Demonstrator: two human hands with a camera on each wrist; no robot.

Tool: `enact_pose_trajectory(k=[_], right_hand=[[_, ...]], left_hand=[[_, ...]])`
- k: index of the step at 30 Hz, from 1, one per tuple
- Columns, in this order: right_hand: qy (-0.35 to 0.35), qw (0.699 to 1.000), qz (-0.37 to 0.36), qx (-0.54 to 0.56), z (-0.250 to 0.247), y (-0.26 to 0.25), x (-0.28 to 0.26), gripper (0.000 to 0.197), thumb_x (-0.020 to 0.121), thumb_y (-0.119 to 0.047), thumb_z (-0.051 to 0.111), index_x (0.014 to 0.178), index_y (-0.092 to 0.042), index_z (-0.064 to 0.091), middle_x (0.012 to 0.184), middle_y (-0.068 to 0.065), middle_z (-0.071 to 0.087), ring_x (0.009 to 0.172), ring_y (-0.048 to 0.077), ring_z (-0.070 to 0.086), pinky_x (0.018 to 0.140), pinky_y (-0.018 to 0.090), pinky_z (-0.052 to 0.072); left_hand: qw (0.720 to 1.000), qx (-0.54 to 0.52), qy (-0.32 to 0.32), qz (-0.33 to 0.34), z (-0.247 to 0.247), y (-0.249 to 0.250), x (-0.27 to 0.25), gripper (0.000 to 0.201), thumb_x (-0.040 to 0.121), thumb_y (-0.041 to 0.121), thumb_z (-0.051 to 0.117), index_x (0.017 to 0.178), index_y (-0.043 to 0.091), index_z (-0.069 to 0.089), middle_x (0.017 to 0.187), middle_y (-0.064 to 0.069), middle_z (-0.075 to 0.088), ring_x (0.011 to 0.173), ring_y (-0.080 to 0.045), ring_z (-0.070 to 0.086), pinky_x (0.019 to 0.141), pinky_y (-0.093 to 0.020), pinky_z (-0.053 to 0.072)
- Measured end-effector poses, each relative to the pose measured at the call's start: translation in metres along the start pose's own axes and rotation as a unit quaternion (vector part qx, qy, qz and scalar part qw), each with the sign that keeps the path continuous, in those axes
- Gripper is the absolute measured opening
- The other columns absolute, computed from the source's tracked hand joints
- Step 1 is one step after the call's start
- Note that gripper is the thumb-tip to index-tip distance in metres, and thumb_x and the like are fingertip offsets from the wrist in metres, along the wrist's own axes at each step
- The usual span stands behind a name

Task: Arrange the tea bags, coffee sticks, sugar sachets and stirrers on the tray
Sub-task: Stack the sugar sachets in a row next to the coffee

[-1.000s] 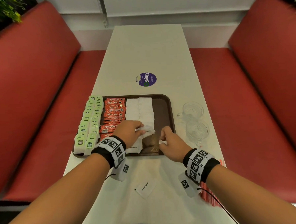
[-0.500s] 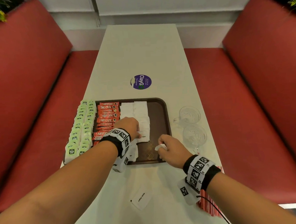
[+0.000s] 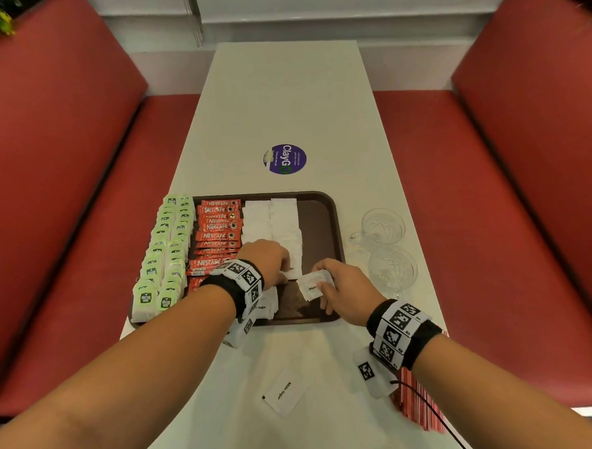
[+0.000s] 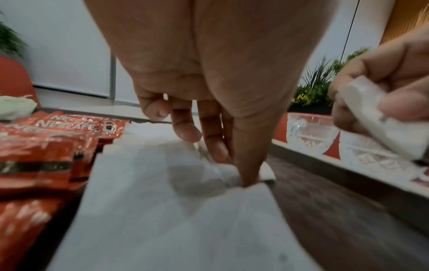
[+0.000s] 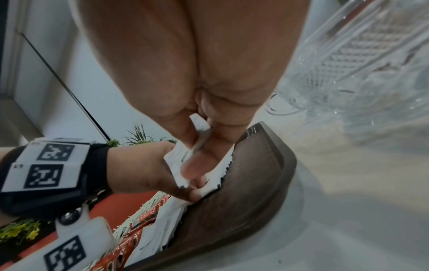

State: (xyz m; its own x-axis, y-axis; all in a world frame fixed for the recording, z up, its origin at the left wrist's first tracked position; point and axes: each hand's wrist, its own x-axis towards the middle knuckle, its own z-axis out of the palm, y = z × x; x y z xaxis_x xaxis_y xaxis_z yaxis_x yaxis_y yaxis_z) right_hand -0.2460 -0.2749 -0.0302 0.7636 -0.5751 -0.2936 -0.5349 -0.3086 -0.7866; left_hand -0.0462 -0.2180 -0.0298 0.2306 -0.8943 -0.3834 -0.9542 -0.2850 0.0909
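A brown tray (image 3: 322, 223) holds two columns of green tea bags (image 3: 165, 251), a column of red coffee sticks (image 3: 219, 235) and two columns of white sugar sachets (image 3: 270, 222). My left hand (image 3: 285, 271) is at the near end of the right sachet column. There its thumb and fingers (image 4: 218, 152) pinch a sachet (image 4: 209, 170) that lies on the row. My right hand (image 3: 320, 286) pinches another sugar sachet (image 3: 311, 287) just above the tray's near part, close to the left hand. One more sachet (image 3: 285, 391) lies on the table. Red stirrers (image 3: 420, 403) lie under my right forearm.
Two cut-glass cups (image 3: 384, 226) (image 3: 393, 267) stand right of the tray. A purple round sticker (image 3: 285, 159) is on the white table (image 3: 281, 98) beyond it. Red bench seats flank the table on both sides.
My right hand has lifted a sachet from the tray's near edge and brought it toward my left hand. My left hand stays on the sachet row.
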Motion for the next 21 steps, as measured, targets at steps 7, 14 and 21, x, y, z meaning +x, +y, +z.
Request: enact_pose_trajectory(k=[7, 14, 21], right_hand=[[0.004, 0.999, -0.009, 0.035, 0.0, -0.002, 0.0, 0.005, 0.105, -0.017, 0.046, 0.101, -0.02, 0.044, 0.077, 0.009, 0.072, 0.061, 0.017, 0.072, 0.068, 0.041, 0.062], [0.013, 0.999, -0.013, 0.042, 0.004, -0.004, 0.0, 0.013, 0.102, -0.018, 0.053, 0.104, -0.018, 0.04, 0.078, 0.007, 0.072, 0.056, 0.021, 0.071, 0.061, 0.044, 0.062], [-0.108, 0.981, -0.09, -0.134, 0.018, 0.002, -0.011, 0.023, 0.088, -0.04, 0.073, 0.1, -0.026, 0.059, 0.085, -0.006, 0.067, 0.071, 0.007, 0.063, 0.066, 0.024, 0.05]], left_hand=[[0.976, -0.189, 0.062, 0.087, -0.014, 0.011, -0.027, 0.044, 0.094, 0.061, 0.046, 0.094, 0.025, 0.071, 0.081, 0.012, 0.063, 0.074, -0.003, 0.055, 0.066, -0.021, 0.043], [0.983, -0.161, 0.079, 0.049, -0.008, 0.001, -0.033, 0.024, 0.093, 0.042, 0.063, 0.107, 0.026, 0.071, 0.092, 0.007, 0.068, 0.085, -0.013, 0.06, 0.069, -0.026, 0.042], [0.99, -0.12, 0.043, -0.063, -0.003, -0.018, -0.015, 0.027, 0.092, 0.042, 0.064, 0.11, 0.022, 0.071, 0.103, 0.001, 0.07, 0.094, -0.019, 0.062, 0.084, -0.032, 0.051]])
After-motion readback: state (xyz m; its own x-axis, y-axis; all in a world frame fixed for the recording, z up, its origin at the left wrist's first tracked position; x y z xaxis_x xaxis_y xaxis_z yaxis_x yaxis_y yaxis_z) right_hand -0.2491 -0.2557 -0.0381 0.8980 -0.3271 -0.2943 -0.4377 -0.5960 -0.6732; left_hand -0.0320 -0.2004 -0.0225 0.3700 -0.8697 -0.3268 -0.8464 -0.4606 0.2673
